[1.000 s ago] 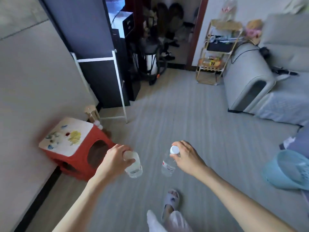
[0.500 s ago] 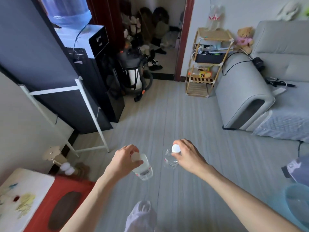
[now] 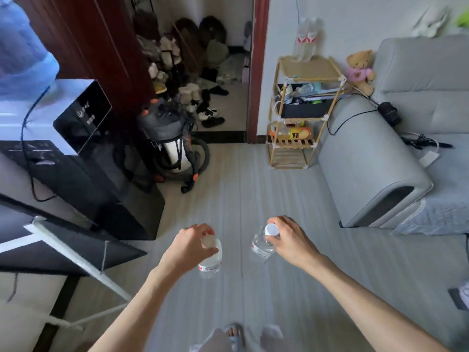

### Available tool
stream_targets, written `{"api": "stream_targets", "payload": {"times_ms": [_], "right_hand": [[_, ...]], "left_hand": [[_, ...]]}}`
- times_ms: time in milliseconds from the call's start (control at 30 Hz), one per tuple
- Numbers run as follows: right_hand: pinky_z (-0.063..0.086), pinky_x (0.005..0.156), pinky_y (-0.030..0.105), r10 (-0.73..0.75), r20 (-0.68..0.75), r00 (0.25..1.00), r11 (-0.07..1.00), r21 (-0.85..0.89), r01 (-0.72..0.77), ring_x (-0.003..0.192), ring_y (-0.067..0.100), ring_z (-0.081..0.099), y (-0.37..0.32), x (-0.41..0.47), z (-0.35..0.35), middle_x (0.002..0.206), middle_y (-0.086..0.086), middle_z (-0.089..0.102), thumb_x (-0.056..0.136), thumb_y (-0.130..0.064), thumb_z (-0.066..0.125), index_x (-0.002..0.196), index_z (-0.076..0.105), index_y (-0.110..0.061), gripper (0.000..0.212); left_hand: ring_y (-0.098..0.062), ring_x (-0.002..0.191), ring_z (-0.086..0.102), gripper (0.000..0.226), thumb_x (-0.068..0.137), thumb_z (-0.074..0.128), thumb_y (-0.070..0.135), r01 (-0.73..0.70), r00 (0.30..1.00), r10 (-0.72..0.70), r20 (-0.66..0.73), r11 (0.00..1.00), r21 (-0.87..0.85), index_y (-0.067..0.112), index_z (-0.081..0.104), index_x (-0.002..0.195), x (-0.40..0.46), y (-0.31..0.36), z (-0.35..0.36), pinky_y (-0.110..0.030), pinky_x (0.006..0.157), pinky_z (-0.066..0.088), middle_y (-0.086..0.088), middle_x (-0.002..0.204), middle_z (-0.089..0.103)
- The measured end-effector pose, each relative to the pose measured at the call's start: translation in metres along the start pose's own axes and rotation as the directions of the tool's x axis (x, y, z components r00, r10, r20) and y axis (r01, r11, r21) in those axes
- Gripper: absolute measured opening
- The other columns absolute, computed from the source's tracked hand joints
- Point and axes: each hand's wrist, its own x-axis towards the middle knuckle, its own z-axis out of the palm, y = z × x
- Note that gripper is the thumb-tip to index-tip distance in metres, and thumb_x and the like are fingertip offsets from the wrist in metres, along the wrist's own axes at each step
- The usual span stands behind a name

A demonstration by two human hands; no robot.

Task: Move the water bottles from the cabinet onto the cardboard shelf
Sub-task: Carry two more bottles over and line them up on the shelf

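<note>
- Living-room floor (image 3: 253, 174), grey striped, runs ahead of both hands toward doorway + sofa (image 3: 406, 123).
- Change vs earlier frames: view swung up/right; red stool w/ white top gone from lower left, cardboard shelf (image 3: 302, 110) now straight ahead and bigger, beyond the R hand. Hands + bottles hold same pose relative to body. Reads as person walking to the shelf, mid-carry.
- Left hand (image 3: 187, 246): grip closed from above round cap/neck of left bottle (image 3: 212, 260), bottle hangs below it, roughly upright.
- Right hand (image 3: 289, 241): grip pinches right bottle (image 3: 261, 246) at the neck, white cap showing above fingers, body tilted toward the L hand.
- 2 bottles near each other, apart, not touching; both well short of the shelf.
- Shelf top tier looks bare at front; two clear bottles w/ red labels (image 3: 307, 39) at its back edge. Middle tier full of clutter, lower tier has orange/yellow packs. Best guess: top tier is the drop spot.
- Left of L hand: water dispenser (image 3: 76, 118) w/ blue jug, white-framed dark panel, vacuum (image 3: 175, 143) w/ hose further ahead-left.
- Right of shelf: sofa arm just beside it, cable draped over, teddy on top.
- Path to shelf looks open; vacuum hose sits off to the left of it. Tight spot = shelf/sofa gap, shelf frame looks light so set-down may wobble it.
</note>
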Motion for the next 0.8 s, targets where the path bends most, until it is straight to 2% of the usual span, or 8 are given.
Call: {"api": "stream_targets", "payload": {"times_ms": [167,233,333,467,633,800], "right_hand": [[0.032,0.075,0.023,0.032,-0.090,0.995,0.999,0.023,-0.030,0.095,0.026,0.051,0.033,0.105,-0.039,0.101,0.009,0.057,0.083,-0.017,0.058,0.099,0.054,-0.007,0.020],[0.033,0.077,0.025,0.019,-0.083,0.996,1.000,0.014,-0.018,0.096,0.027,0.051,0.050,0.149,-0.054,0.101,0.010,0.058,0.083,-0.016,0.058,0.100,0.054,-0.007,0.020],[0.036,0.087,0.030,-0.023,-0.029,0.999,0.999,-0.034,0.022,0.107,0.029,0.049,0.080,0.214,-0.081,0.109,0.014,0.059,0.085,-0.016,0.057,0.107,0.054,-0.006,0.025],[0.033,0.092,0.029,-0.031,0.012,0.999,0.996,-0.081,0.032,0.114,0.027,0.046,0.120,0.295,-0.129,0.117,0.013,0.056,0.087,-0.018,0.055,0.115,0.051,-0.006,0.031],[0.036,0.092,0.031,-0.061,-0.033,0.998,0.992,-0.109,0.057,0.113,0.028,0.046,0.158,0.386,-0.189,0.116,0.012,0.055,0.087,-0.016,0.055,0.112,0.052,-0.006,0.027],[0.039,0.088,0.035,-0.063,-0.108,0.992,0.987,-0.152,0.046,0.107,0.031,0.051,0.199,0.473,-0.240,0.111,0.014,0.057,0.087,-0.017,0.057,0.107,0.052,-0.004,0.024]], "left_hand": [[-0.016,0.077,0.051,0.032,0.070,0.073,0.027,-0.021,0.999,0.021,-0.032,1.000,-0.001,0.019,0.060,0.097,0.114,0.030,-0.009,-0.021,0.067,0.036,0.005,0.086,0.055],[-0.016,0.077,0.050,0.032,0.070,0.073,0.026,-0.023,0.999,0.023,-0.034,1.000,-0.013,0.018,0.060,0.098,0.163,0.047,-0.010,-0.021,0.067,0.035,0.005,0.086,0.055],[-0.016,0.079,0.051,0.033,0.071,0.072,0.026,-0.022,0.999,0.022,-0.023,1.000,-0.021,0.018,0.061,0.101,0.235,0.076,-0.009,-0.021,0.068,0.035,0.002,0.088,0.060],[-0.017,0.082,0.054,0.032,0.071,0.072,0.026,-0.016,1.000,0.016,-0.001,0.999,-0.040,0.018,0.062,0.100,0.324,0.120,-0.007,-0.021,0.069,0.037,0.003,0.088,0.061],[-0.017,0.080,0.055,0.031,0.069,0.073,0.025,-0.018,0.999,0.014,-0.052,0.997,-0.079,0.019,0.062,0.097,0.422,0.166,-0.010,-0.022,0.070,0.041,0.005,0.085,0.060],[-0.014,0.079,0.057,0.030,0.069,0.074,0.025,-0.081,0.995,0.073,-0.071,0.989,-0.124,0.022,0.064,0.097,0.526,0.216,-0.014,-0.010,0.065,0.037,0.007,0.088,0.061]]}}
